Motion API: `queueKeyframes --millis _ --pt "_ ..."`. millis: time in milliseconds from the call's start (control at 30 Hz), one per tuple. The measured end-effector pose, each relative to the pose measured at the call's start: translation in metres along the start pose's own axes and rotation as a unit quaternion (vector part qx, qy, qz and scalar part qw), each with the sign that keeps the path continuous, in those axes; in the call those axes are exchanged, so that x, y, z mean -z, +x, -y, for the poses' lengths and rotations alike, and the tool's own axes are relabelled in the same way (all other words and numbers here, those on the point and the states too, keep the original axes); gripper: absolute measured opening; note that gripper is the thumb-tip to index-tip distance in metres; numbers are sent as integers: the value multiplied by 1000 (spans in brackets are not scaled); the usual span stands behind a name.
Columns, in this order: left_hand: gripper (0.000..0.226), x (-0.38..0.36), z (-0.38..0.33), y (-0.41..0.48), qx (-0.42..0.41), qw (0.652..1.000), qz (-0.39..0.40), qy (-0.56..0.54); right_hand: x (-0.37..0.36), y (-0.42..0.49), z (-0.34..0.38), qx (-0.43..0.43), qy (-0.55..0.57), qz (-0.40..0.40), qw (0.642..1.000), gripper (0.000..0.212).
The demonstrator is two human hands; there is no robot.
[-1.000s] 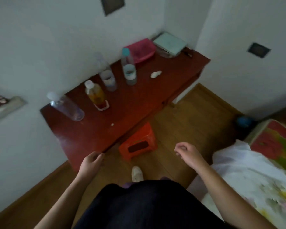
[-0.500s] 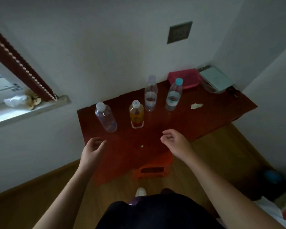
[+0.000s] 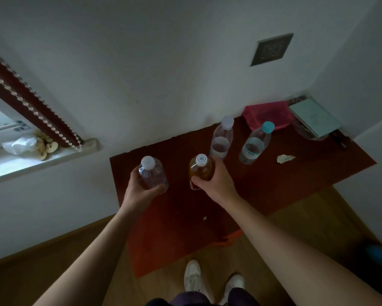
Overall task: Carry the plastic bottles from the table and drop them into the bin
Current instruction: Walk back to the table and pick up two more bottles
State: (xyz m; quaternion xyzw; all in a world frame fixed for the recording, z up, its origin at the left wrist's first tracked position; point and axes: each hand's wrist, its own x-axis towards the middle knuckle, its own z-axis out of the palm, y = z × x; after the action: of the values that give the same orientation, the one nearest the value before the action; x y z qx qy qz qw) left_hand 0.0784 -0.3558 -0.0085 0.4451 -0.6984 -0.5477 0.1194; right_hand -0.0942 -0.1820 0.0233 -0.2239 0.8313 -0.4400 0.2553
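Several plastic bottles stand on a dark red table (image 3: 263, 188). My left hand (image 3: 139, 188) wraps around a clear bottle with a white cap (image 3: 152, 173) at the table's left end. My right hand (image 3: 216, 184) grips an amber bottle with a white cap (image 3: 200, 168) beside it. Behind them stand a clear bottle with a white cap (image 3: 222, 138) and a clear bottle with a blue cap (image 3: 256, 143), both untouched. A bin does not show clearly in this view.
A pink basket (image 3: 267, 115) and a pale box (image 3: 316, 118) sit at the table's far right corner; a crumpled scrap (image 3: 285, 158) lies near them. An orange stool (image 3: 229, 239) peeks out under the table. A blue object (image 3: 377, 255) sits on the wooden floor at right. A window sill (image 3: 31, 157) is at left.
Both hands have reached forward from above the table's front edge and closed on bottles: the left on the clear one, the right on the amber one. The view has moved closer to the table.
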Motion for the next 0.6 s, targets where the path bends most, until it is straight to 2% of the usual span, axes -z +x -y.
queueKeyframes --millis 167,333,600 --pt "79 -12 7 13 8 999 -32 -31 -17 12 -11 -8 -7 -2 1000 90" --pt "60 -19 6 7 7 998 -66 -24 -17 11 -6 -2 -5 -23 1000 69" --pt "51 -3 -1 -58 11 995 -94 -43 23 -39 -13 27 5 18 999 62"
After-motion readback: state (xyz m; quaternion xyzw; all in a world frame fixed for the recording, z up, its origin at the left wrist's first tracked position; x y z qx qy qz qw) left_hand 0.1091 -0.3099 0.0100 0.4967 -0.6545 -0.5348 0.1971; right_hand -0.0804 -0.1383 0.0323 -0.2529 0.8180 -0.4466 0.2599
